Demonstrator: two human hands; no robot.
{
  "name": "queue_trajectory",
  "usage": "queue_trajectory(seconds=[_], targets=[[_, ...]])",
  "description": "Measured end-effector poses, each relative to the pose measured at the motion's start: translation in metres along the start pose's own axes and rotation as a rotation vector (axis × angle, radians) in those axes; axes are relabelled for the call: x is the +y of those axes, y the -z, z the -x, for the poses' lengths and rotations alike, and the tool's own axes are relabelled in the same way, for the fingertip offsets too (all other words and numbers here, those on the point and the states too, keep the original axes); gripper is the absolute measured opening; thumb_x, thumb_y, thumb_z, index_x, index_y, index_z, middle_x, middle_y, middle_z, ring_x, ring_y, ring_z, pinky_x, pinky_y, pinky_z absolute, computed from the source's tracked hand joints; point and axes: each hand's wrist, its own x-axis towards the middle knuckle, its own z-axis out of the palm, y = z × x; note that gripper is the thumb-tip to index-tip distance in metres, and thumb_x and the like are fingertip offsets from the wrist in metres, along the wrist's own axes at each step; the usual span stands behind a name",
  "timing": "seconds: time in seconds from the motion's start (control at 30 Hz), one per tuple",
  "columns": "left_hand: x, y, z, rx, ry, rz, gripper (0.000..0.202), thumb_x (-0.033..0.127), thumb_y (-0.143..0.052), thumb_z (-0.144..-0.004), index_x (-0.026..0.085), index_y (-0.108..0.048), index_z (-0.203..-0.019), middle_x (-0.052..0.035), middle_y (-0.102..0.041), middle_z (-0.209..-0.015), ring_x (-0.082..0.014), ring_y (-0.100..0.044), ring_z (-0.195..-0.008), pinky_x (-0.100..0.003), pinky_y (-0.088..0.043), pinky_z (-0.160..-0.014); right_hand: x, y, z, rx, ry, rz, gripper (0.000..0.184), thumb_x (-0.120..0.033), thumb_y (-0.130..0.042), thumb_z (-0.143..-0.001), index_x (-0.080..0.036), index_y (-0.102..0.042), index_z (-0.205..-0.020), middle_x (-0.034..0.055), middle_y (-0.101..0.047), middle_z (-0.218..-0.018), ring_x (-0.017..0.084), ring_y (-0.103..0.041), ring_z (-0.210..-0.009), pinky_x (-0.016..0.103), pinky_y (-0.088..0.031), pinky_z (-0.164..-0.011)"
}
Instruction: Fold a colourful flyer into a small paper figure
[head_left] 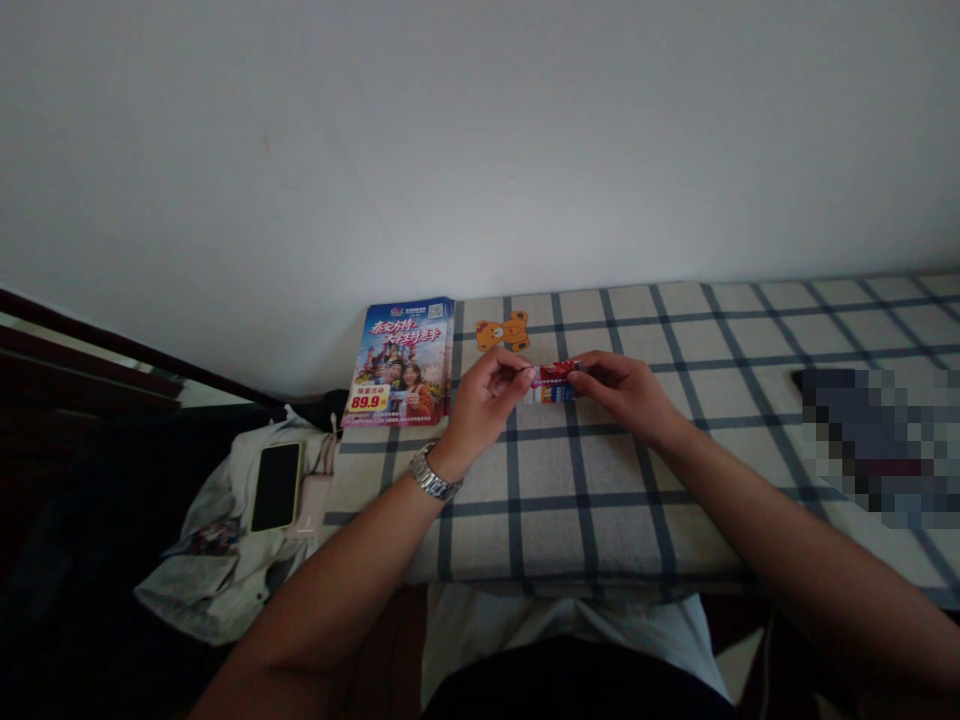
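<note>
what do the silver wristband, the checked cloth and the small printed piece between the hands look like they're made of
Silver wristband: probably polished metal, given its linked segments and bright glints.

Checked cloth: matt fabric, likely woven; soft creases show along its front edge.

Printed piece: likely thin paper, by its flat colour print; whether it is coated is unclear.

Left hand (487, 396), right hand (624, 392) pinch printed paper (553, 387).
</note>
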Motion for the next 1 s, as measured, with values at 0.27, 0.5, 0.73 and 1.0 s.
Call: queue_trajectory(seconds=[0.27, 0.5, 0.73, 1.0], targets=[[0.0019, 0.0005, -0.0002, -0.001, 0.009, -0.038, 0.027, 0.047, -0.074, -0.098, 0.022, -0.065, -0.097, -0.0027, -0.068, -0.093, -0.0164, -0.064, -0.085, -0.03, -0.054, -0.079, -0.0019, -0.0015, 0.0023, 0.0, -0.021, -0.078, 0.04, -0.055, -0.076, -0.094, -0.027, -0.075, -0.122, 0.0063, -0.081, -0.109, 0.025, -0.076, -0.097, 0.042, -0.064, -0.089], [0.0004, 0.0016, -0.0005, 0.009, 0.009, -0.058, 0.024, 0.045, -0.075, -0.097, 0.022, -0.067, -0.097, -0.0021, -0.069, -0.092, -0.0157, -0.065, -0.083, -0.029, -0.054, -0.076, -0.0012, -0.0015, 0.0029, 0.038, 0.021, 0.003, 0.034, -0.055, -0.076, -0.094, -0.026, -0.078, -0.111, 0.0065, -0.081, -0.11, 0.026, -0.076, -0.099, 0.043, -0.063, -0.092], [0.0, 0.0002, 0.0003, -0.004, 0.0, -0.035, 0.021, 0.041, -0.076, -0.097, 0.022, -0.069, -0.099, -0.0022, -0.069, -0.093, -0.0142, -0.065, -0.083, -0.026, -0.053, -0.075, -0.0054, -0.0019, 0.0022, 0.066, -0.002, -0.05, 0.032, -0.055, -0.076, -0.093, -0.025, -0.08, -0.103, 0.0066, -0.081, -0.103, 0.025, -0.075, -0.094, 0.041, -0.063, -0.086], [0.003, 0.0, -0.0002, -0.057, 0.033, 0.011, 0.027, 0.043, -0.076, -0.097, 0.022, -0.073, -0.113, -0.0066, -0.076, -0.109, -0.018, -0.072, -0.099, -0.03, -0.058, -0.088, -0.0086, -0.0033, 0.0025, 0.061, -0.02, -0.087, 0.033, -0.056, -0.077, -0.092, -0.024, -0.079, -0.098, 0.0068, -0.081, -0.099, 0.023, -0.073, -0.086, 0.038, -0.063, -0.079]])
